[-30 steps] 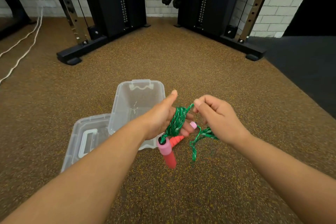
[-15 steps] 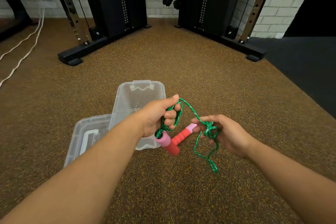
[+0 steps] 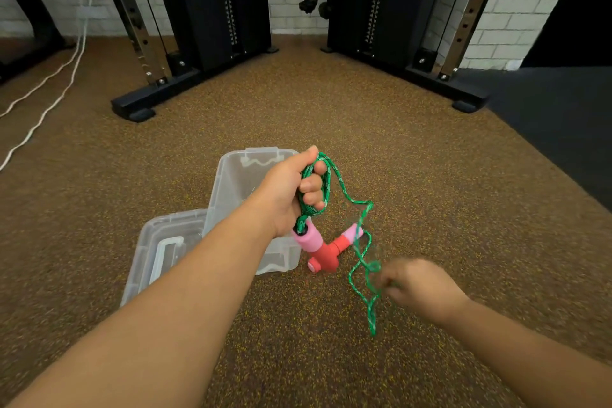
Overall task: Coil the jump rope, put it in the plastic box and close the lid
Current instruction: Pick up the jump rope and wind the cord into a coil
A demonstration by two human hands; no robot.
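the left hand [image 3: 291, 195], at frame centre, is fisted around green braided jump rope [image 3: 359, 238] loops; its pink and red foam handles [image 3: 323, 250] dangle below. the right hand [image 3: 419, 285], blurred at lower right, pinches the loose tail. coiling seems unfinished: next wrap the tail on. the clear plastic box [image 3: 231, 182] sits open behind, its lid [image 3: 165, 242] left of it.

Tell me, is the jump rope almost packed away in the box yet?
Not yet. Several green loops are already wound around the left hand, with both pink handles hanging below. The right hand is pulling the loose tail of the rope, which isn't coiled. The plastic box sits open and its lid lies beside it.
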